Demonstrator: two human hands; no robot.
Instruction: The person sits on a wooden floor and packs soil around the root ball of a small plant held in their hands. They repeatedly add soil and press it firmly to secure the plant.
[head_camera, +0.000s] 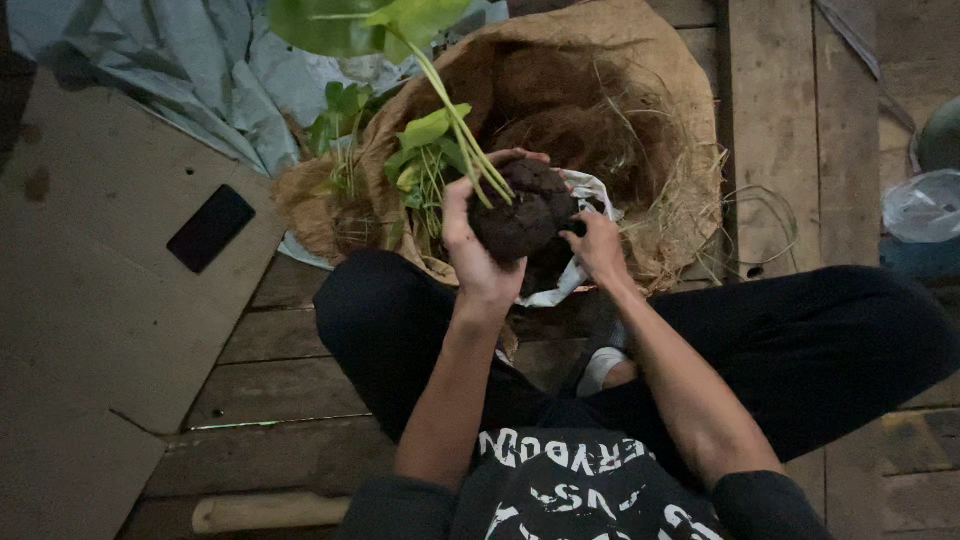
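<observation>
My left hand (478, 255) gripping dark soil root ball (520, 215) of green plant (420, 60), stems tilting up-left, my right hand (598, 248) pinching white plastic bag (578, 275) under the ball, burlap sack (610, 90) just behind, black phone (210, 228) on cardboard (90, 300) at left

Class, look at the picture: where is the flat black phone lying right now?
In the head view the black phone lies on the left, flat on a sheet of cardboard, beside the burlap sack and apart from the left hand.

A dark-screened phone (210, 228) lies flat on cardboard (90, 320).
</observation>
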